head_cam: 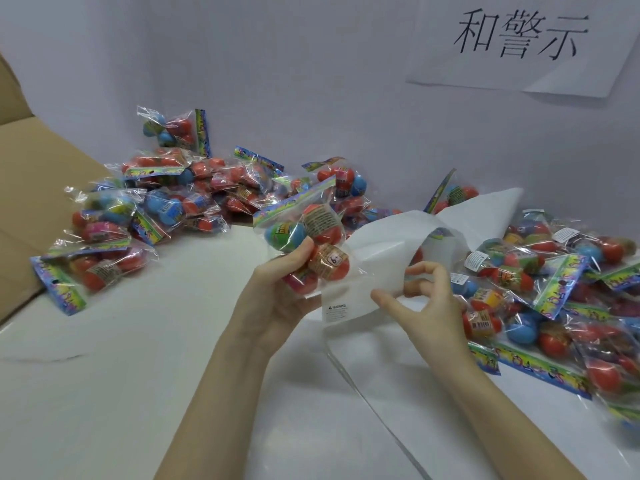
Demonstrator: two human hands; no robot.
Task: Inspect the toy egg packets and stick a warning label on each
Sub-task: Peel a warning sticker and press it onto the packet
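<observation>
My left hand grips a clear packet of toy eggs with red, blue and green eggs and a rainbow header strip, held above the white table. Next to it my right hand pinches a curled white label backing sheet between thumb and fingers. A white warning label sits at the sheet's lower left corner, just below the held packet.
A pile of egg packets lies at the back left beside a cardboard box flap. Another pile of packets spreads along the right. A paper sign hangs on the wall. The white table lies in front.
</observation>
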